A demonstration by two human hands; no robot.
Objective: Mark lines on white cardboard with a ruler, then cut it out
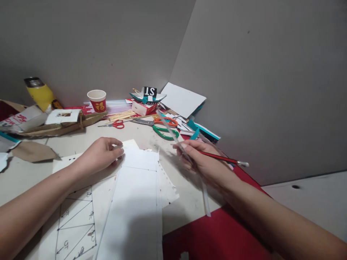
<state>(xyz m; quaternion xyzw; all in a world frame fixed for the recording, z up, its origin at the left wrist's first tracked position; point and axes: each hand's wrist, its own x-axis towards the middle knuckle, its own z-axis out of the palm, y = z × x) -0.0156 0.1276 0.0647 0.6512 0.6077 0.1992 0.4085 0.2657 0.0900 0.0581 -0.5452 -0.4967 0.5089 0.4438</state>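
Note:
My right hand (199,159) is raised at the right, closed round a clear ruler (168,122) and a red pencil (221,157) whose eraser end points right. At the left edge of a white paper (135,202), my left hand (104,153) rests with its fingers curled; what lies under the fingertips is hidden. Thin lines and small dots mark this paper. Partly beneath it lies a sheet with a drawn truss-like figure (77,213).
Behind the hands lie red scissors (118,124), green-handled scissors (165,133), orange-handled scissors (169,121), wooden sticks (121,115) and a paper cup (97,101). A yellow bottle (42,94) stands back left. Card scraps sit against the grey walls.

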